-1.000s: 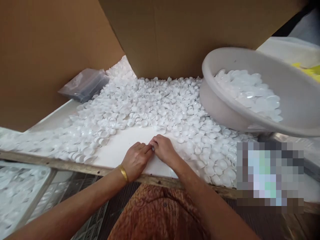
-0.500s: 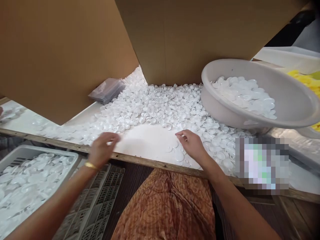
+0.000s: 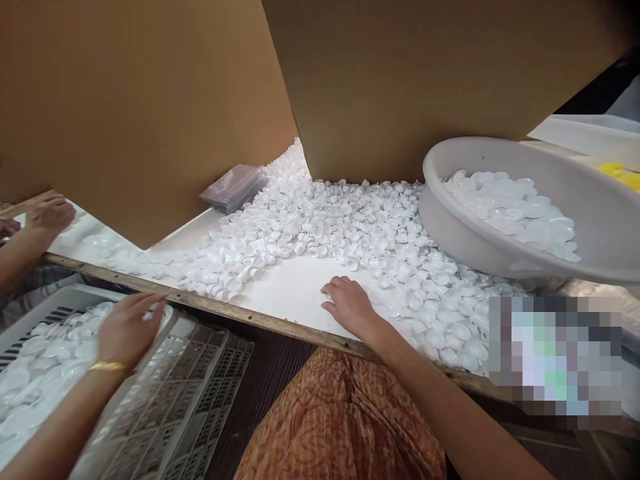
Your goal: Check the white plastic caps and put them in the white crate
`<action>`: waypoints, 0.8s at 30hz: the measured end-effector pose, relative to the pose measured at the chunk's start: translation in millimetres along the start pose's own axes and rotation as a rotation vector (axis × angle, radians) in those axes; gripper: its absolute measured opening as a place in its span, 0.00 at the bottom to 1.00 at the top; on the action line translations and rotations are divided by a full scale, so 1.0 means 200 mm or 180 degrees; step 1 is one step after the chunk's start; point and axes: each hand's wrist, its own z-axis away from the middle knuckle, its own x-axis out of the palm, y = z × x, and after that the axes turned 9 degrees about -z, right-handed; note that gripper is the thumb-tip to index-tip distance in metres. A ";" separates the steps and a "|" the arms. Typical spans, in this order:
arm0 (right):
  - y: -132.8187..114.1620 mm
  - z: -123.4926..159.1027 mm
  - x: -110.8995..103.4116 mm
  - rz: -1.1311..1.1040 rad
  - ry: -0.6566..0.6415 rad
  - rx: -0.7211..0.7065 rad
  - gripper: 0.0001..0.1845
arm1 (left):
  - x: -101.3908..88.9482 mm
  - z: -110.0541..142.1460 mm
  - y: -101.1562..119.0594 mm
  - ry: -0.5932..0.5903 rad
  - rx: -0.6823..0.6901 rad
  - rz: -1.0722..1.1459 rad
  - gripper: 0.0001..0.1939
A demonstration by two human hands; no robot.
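Observation:
A heap of small white plastic caps (image 3: 350,227) covers a white table top (image 3: 295,293) edged by a wooden strip. My right hand (image 3: 350,305) rests on the bare patch near the front edge, fingers curled on the surface beside the caps. My left hand (image 3: 125,327), with a gold bangle on the wrist, hovers over the rim of a grey slotted crate (image 3: 165,400) at the lower left, fingers stretched out. The crate holds more white caps (image 3: 35,373).
A grey plastic basin (image 3: 590,227) with caps inside stands tilted at the right. Brown cardboard walls (image 3: 400,80) close off the back. A clear plastic bag (image 3: 235,188) lies by the left wall. Another person's hand (image 3: 50,217) rests at the far left edge.
My hands were together on the bare patch; the left has swung out to the crate at the lower left, while the right stayed on the table. The view has shifted left.

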 end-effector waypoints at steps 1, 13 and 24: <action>-0.01 -0.02 0.02 -0.0050 0.0041 -0.0049 0.12 | 0.05 -0.05 0.15 -0.0018 0.0286 0.0161 0.12; 0.07 0.00 0.06 -0.0372 0.0621 0.0060 0.17 | 0.40 -0.52 1.31 -0.0299 0.2070 0.0412 0.10; 0.03 -0.02 0.07 -0.0416 0.0437 0.0086 0.11 | 0.20 -0.14 1.02 -0.0578 0.1757 0.1343 0.09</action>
